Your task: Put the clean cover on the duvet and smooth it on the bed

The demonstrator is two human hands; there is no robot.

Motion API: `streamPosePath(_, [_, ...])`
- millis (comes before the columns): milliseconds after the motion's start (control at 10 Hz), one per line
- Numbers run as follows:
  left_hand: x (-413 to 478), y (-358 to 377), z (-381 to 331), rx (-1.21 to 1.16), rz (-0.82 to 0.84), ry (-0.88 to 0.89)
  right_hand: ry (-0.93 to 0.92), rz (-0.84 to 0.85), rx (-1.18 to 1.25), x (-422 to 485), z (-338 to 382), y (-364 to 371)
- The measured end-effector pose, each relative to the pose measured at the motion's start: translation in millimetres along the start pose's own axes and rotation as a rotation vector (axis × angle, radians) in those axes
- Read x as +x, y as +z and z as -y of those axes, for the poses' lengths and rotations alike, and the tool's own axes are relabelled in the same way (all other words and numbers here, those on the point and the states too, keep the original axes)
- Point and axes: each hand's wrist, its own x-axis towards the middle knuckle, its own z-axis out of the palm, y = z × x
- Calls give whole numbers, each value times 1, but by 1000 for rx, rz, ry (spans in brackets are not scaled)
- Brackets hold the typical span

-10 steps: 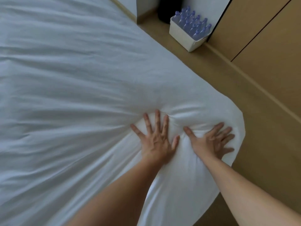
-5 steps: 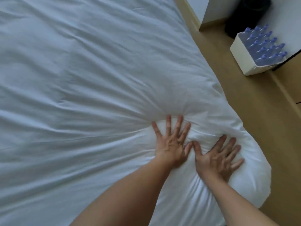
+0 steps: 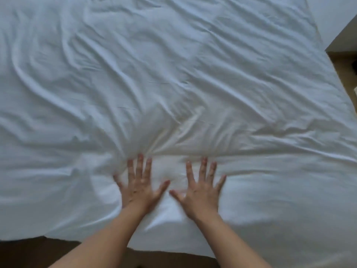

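Note:
The white covered duvet (image 3: 173, 74) lies spread over the bed and fills nearly the whole view, with long creases running across it. My left hand (image 3: 139, 184) presses flat on it near the front edge, fingers spread, holding nothing. My right hand (image 3: 201, 187) lies flat beside it, a hand's width to the right, fingers also spread. Folds of fabric bunch up just beyond my fingertips. The duvet's near edge hangs over the bed side below my forearms.
Brown floor (image 3: 38, 252) shows below the duvet's front edge. At the far right runs a strip of floor (image 3: 345, 62) beside a white wall (image 3: 336, 16).
The view has swung left, so the corner, the floor and the box of bottles are out of sight. Both hands now lie further apart, pressing flat nearer the middle of the front edge.

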Motion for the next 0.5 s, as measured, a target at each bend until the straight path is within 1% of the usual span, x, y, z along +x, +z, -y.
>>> streamPosePath(100, [-19, 4, 63, -18, -7, -69, -37, 25, -82, -10, 66, 23])
streamPosePath(200, [-33, -3, 103, -16, 40, 11, -62, 68, -104, -29, 117, 38])
streamPosePath(300, [-50, -8, 131, -25, 20, 127, -52, 67, -77, -52, 152, 49])
streamPosePath(400, [-67, -26, 148, -89, 66, 167, -30, 77, -66, -74, 173, 39])
streamPosePath(500, [-92, -57, 157, -49, 105, 187, -30, 22, -40, -100, 188, 13])
